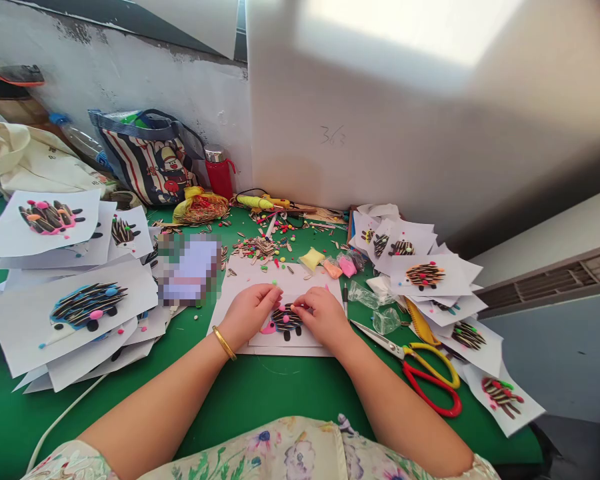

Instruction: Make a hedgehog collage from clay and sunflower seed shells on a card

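Observation:
A white card (260, 339) lies in front of me on larger white paper (234, 303). On the card is a hedgehog picture (286, 320) of striped sunflower seeds with a pink face and black feet. My left hand (250, 315) is closed at the picture's upper left, its fingertips pressed together; what they hold, if anything, is hidden. At the picture's upper right my right hand (326, 319) pinches with thumb and forefinger, touching or just above the seeds. A tiny pale speck shows at those fingertips, too small to name.
Finished hedgehog cards pile up left (130, 267) and right (460, 273). Scissors (405, 353) lie open by my right forearm, near a pen (345, 300). Beyond the paper are yellow clay (311, 259), pink clay (347, 265), loose seeds (255, 248) and a red bottle (219, 175).

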`<state>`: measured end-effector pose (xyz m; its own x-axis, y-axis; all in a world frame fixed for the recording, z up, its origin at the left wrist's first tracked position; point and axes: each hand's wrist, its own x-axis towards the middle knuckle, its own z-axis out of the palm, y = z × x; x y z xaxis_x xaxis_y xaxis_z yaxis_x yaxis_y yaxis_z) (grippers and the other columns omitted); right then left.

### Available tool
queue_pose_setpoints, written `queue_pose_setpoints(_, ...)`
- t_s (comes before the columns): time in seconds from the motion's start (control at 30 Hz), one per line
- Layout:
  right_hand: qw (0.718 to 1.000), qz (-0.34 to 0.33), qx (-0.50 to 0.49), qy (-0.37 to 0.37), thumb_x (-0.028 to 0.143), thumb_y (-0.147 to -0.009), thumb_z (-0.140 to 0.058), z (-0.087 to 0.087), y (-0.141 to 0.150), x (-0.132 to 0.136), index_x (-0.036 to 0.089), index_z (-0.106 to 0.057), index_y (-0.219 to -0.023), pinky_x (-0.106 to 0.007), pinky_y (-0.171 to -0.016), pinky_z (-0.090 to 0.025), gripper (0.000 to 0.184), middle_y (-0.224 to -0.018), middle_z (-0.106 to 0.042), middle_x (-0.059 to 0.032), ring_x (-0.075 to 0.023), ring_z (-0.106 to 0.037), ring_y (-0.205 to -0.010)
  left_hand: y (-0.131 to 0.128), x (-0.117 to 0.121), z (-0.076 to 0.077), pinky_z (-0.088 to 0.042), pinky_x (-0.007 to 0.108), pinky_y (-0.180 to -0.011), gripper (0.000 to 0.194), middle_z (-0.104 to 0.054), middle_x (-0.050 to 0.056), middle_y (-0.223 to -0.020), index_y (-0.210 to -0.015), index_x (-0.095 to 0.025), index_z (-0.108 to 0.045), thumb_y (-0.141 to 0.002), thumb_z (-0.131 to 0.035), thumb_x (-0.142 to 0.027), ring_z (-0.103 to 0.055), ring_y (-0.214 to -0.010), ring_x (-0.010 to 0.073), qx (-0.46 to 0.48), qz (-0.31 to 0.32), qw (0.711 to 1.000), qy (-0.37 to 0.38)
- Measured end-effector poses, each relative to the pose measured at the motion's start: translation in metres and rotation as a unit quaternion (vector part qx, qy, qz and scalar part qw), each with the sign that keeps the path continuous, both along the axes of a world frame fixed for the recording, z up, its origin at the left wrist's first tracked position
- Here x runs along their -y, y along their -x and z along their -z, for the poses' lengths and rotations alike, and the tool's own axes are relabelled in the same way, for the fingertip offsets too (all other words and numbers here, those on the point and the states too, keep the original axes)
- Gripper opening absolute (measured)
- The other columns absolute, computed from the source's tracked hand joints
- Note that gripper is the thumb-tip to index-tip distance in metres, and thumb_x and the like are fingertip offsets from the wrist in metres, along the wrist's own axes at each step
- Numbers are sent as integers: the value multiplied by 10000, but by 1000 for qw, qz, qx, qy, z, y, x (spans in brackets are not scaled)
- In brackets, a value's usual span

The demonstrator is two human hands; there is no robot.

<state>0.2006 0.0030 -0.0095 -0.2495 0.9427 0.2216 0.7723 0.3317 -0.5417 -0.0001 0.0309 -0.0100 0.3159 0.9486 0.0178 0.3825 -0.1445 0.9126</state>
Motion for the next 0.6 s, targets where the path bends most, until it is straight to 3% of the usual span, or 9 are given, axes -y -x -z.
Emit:
queue_pose_setpoints(0.3,999,28,-1,-36,248,-897,-632,-7,-20,-6,208,-727,-887,-344,-822,-455,104,-846,-684,-46,-206,-610,-867,0,-2,0,-522,315,-763,425,-745,50,-891,-897,-196,-695,-919,-483,-564,-696,-824,219,36,-3,999,29)
queue_pose_setpoints(0.47,980,153,105,-64,265,-899,-598,-15,-47,-22,188,-711,-1030,-416,-879,-443,189,-1033,-691,-118,-280,-595,-992,1,-2,2,-529,321,-776,433,-744,53,-905,-912,-195,-696,-924,-478,-568,-697,-829,217,37,-4,999,35)
queue_pose_setpoints(0.6,960,221,172,-20,295,-904,-591,-18,-57,-37,150,-669,-1143,-439,-838,-439,289,-1160,-644,-197,-331,-581,-1019,2,-2,3,-528,323,-782,440,-743,57,-906,-913,-192,-696,-927,-471,-570,-692,-833,218,29,-6,999,30)
